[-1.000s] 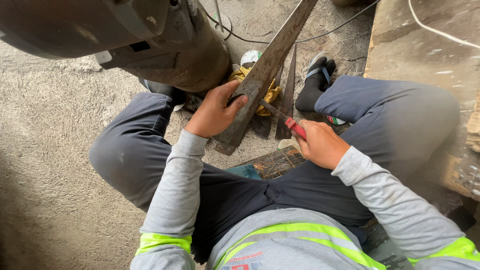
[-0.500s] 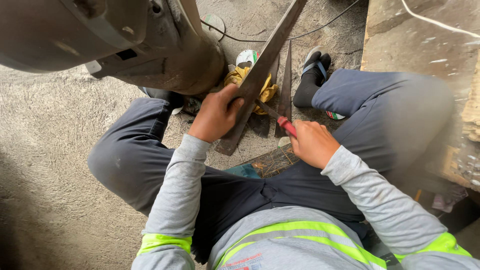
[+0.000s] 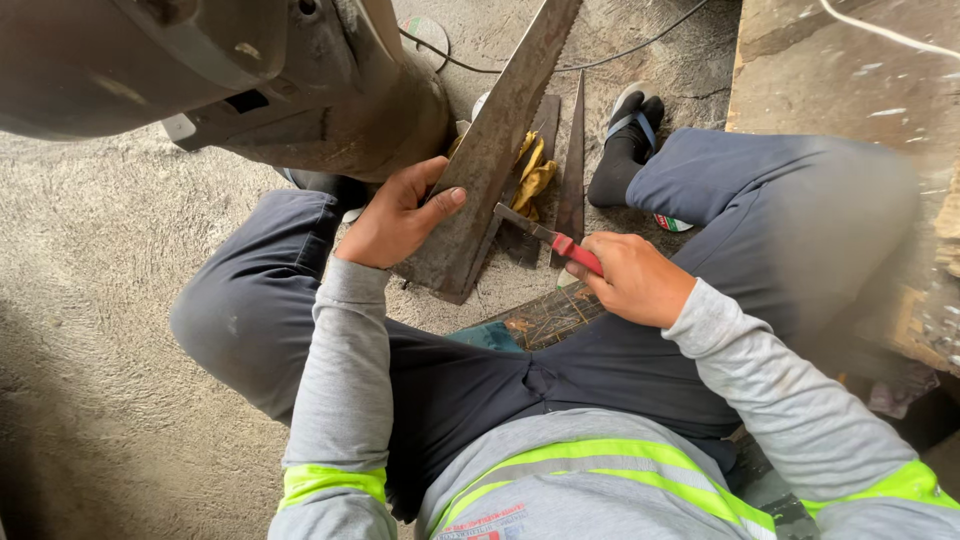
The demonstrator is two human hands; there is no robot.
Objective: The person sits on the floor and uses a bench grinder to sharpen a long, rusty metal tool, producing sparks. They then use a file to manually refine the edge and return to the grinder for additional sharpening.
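Long rusty metal bar [image 3: 497, 150] leans tilted between the knees, lower end on the concrete floor [image 3: 100, 330]. Left hand [image 3: 395, 215] wraps its edge, thumb on the face. Right hand [image 3: 635, 278] closed round a red-handled tool [image 3: 550, 236] — tip touching the bar. Yellow glove [image 3: 535, 175] behind (partly hidden), grey machine housing [image 3: 250, 80] just left.

Head-worn view, steeply downward, close over lap
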